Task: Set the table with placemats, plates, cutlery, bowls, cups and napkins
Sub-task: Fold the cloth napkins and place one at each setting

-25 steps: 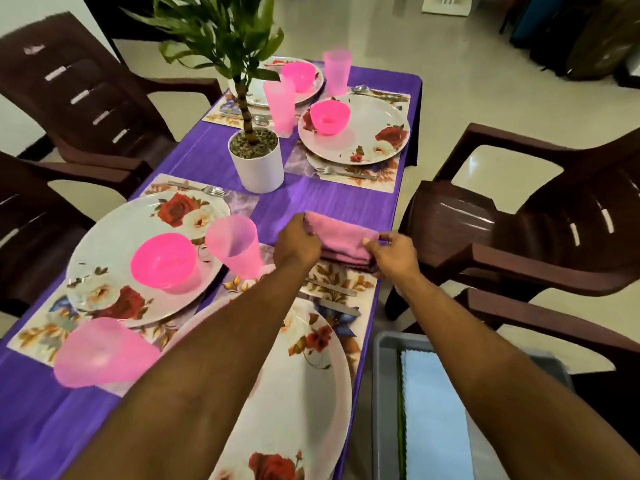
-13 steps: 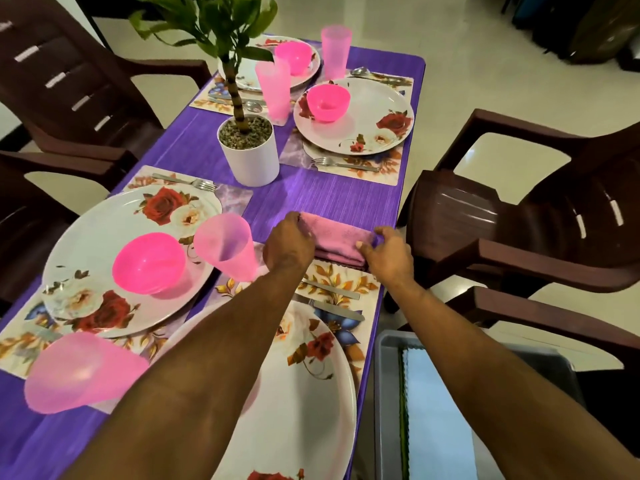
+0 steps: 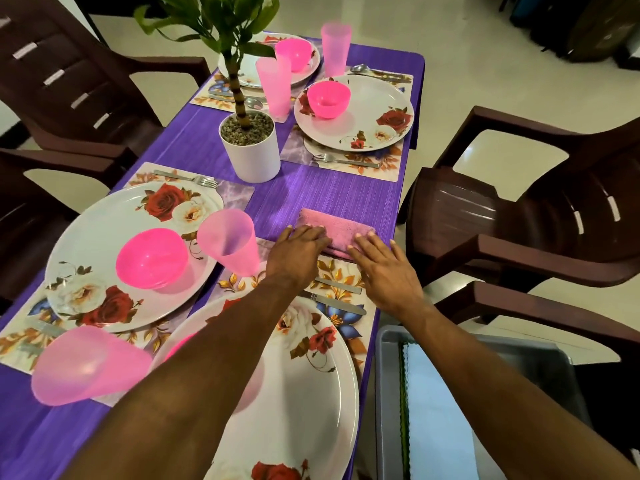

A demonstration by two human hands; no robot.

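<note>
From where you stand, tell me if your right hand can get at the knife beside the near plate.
Probably yes: the right hand rests on the pink napkin, with the knife lying uncovered just below its wrist.

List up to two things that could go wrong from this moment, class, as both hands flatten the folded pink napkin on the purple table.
The left hand lies close to a pink cup; drawing that arm back could tip it. The pink napkin, which the right hand also presses, lies near the table edge; a sideways push might slide it off.

The folded pink napkin (image 3: pixel 332 233) is soft, matt terry cloth — the round floral plates (image 3: pixel 367 112) gleam glossy; the translucent pink plastic cups (image 3: pixel 230 245) look smooth, the steel fork (image 3: pixel 343 161) shiny.
</note>
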